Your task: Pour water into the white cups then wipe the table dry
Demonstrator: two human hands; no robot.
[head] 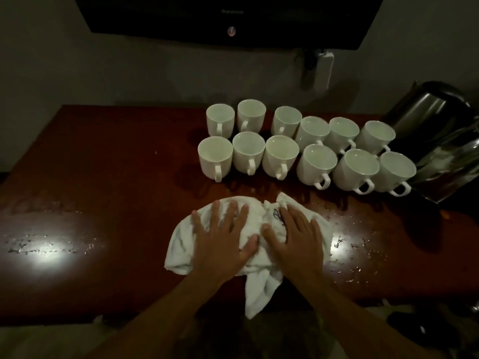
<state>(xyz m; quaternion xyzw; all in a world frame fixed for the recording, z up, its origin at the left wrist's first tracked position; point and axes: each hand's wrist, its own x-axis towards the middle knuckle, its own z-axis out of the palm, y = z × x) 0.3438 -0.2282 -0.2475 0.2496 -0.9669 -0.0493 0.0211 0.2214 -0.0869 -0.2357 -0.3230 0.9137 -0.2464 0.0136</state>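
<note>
Pressing down, the left hand [220, 239] and right hand [298, 239] lie flat, fingers straight and spread, on the white towel [181, 242] at the middle of the desk's [116, 164] near edge. Wiping well likely means sweeping with firm palms toward the droplets [363, 255] at either end, clear of the white cups [278, 154] behind. The towel's long axis runs left to right; one tail points toward the near edge.

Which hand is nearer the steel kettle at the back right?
Right. The right hand presses the white cloth left of the steel kettle; the left hand lies farther left.
</note>
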